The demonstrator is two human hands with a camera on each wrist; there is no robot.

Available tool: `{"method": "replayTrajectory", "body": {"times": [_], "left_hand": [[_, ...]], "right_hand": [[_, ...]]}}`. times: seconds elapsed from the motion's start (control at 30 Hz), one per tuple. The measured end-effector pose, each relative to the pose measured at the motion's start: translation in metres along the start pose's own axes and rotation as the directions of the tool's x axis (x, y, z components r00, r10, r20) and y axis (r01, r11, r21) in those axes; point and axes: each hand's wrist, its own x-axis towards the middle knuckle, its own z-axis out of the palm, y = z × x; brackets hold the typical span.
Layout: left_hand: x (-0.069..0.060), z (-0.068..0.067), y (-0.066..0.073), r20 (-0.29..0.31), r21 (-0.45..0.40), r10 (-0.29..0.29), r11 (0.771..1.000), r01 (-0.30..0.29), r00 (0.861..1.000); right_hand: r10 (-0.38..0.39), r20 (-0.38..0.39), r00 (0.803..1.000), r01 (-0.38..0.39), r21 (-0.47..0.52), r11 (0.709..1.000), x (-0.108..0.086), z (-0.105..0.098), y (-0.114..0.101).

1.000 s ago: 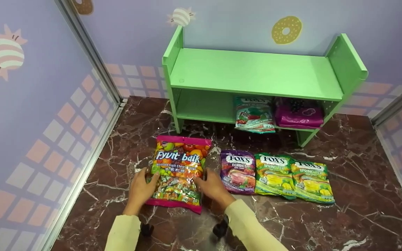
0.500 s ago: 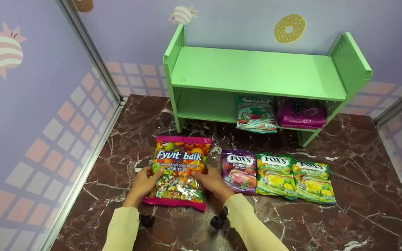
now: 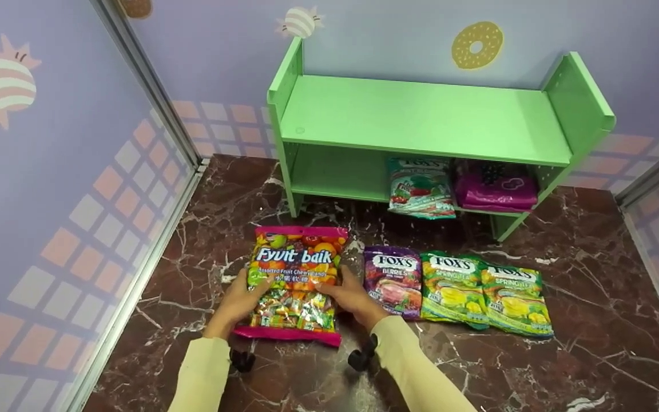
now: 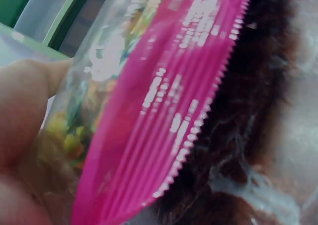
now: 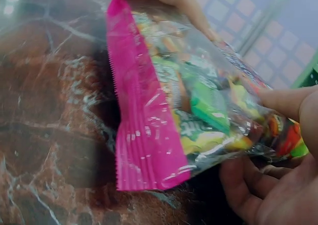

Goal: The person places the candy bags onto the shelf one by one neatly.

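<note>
Soft wrist views, glare on bag [image 4: 144, 98]

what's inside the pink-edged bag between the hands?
Small wrapped candies, some green and yellow, show through the clear lower part of the bag. The printed upper front hides whatever lies behind it.

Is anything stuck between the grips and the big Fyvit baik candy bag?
No, nothing visible. The left grip and right grip hold the Fyvit baik candy bag by its sides. The Fox's Berries bag lies beyond the right grip, not between.
</note>
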Motion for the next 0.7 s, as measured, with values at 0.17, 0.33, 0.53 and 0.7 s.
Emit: {"method": "replayTrajectory", "body": {"times": [0.17,0.33,0.53,0.7], "left_hand": [[-0.004,0.005,0.005,-0.075,0.128,0.123,0.985,-0.113,0.990],[-0.010,0.009,0.009,-0.107,0.209,0.219,0.959,-0.193,0.970],[-0.013,0.013,0.013,-0.093,0.248,0.221,0.950,-0.192,0.971],[-0.014,0.016,0.014,-0.081,0.248,0.199,0.953,-0.174,0.977]], "right_hand": [[-0.143,-0.047,0.989,0.135,-0.143,0.980,-0.003,0.004,-0.003],[-0.223,-0.013,0.975,0.212,-0.269,0.939,-0.007,0.006,-0.008],[-0.249,-0.005,0.969,0.226,-0.404,0.886,-0.014,0.005,-0.013],[-0.275,-0.031,0.961,0.229,-0.470,0.853,-0.020,0.004,-0.015]]}}
